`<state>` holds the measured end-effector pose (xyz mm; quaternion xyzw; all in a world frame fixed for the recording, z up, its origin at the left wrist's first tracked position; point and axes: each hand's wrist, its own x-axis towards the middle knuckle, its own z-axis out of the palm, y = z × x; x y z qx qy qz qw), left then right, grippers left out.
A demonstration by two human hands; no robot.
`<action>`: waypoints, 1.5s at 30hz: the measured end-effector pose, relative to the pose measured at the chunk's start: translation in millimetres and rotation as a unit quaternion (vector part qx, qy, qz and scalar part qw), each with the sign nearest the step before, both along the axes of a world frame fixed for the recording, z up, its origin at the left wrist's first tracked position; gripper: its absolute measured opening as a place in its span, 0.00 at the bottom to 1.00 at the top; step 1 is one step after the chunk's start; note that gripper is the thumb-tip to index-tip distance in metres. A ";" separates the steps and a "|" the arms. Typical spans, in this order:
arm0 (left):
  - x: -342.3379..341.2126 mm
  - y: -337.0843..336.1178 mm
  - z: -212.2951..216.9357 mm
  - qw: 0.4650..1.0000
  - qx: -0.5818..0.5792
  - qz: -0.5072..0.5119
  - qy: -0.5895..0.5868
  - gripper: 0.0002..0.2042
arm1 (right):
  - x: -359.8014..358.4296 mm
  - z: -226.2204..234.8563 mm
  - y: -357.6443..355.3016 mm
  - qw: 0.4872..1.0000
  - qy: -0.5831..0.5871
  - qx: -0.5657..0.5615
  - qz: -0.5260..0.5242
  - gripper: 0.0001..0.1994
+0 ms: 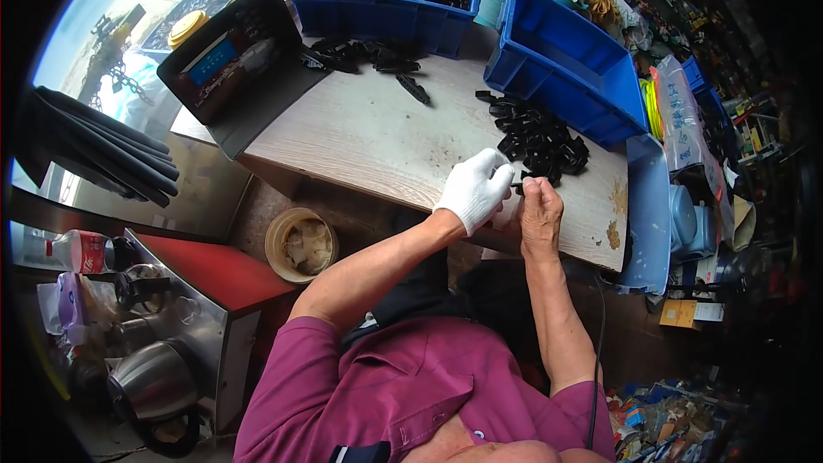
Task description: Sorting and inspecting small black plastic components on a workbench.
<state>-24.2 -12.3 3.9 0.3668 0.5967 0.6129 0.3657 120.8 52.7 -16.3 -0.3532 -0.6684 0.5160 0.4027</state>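
At the near edge of the bench (369,137), our gloved left hand (474,189) and bare right hand (538,210) each grip one small black part (525,178). We judge we're mid-fitting. Just beyond lies the black pile (536,135); farther, blue bins (561,64).

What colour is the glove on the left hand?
White, a knit glove on the left hand; the right hand is bare. Head view shows it best.
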 end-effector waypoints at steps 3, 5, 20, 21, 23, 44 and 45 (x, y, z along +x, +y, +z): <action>-49.3 5.9 2.3 0.896 0.028 0.182 0.404 0.15 | -13.1 21.1 -14.9 0.993 0.030 -0.115 -0.023 0.16; -93.0 10.2 7.3 0.827 -0.069 0.222 0.512 0.20 | -16.0 21.5 -15.0 0.985 0.048 -0.158 -0.046 0.16; -142.5 -14.1 -13.7 0.712 -0.073 0.209 0.667 0.07 | -15.9 23.6 -13.8 0.978 0.058 -0.187 -0.068 0.13; -144.3 -16.7 -12.5 0.711 -0.092 0.208 0.665 0.07 | -17.0 25.2 -14.5 0.978 0.058 -0.189 -0.072 0.13; -149.5 -21.5 -12.6 0.708 -0.095 0.215 0.666 0.08 | -16.7 25.5 -14.4 0.977 0.059 -0.193 -0.076 0.13; -104.9 -42.5 -7.6 0.848 0.004 0.145 0.510 0.07 | -8.4 19.3 -12.0 0.974 0.105 -0.185 -0.076 0.13; -90.3 -46.5 -5.3 0.888 0.029 0.114 0.446 0.07 | -10.0 19.8 -13.4 0.974 0.106 -0.184 -0.078 0.13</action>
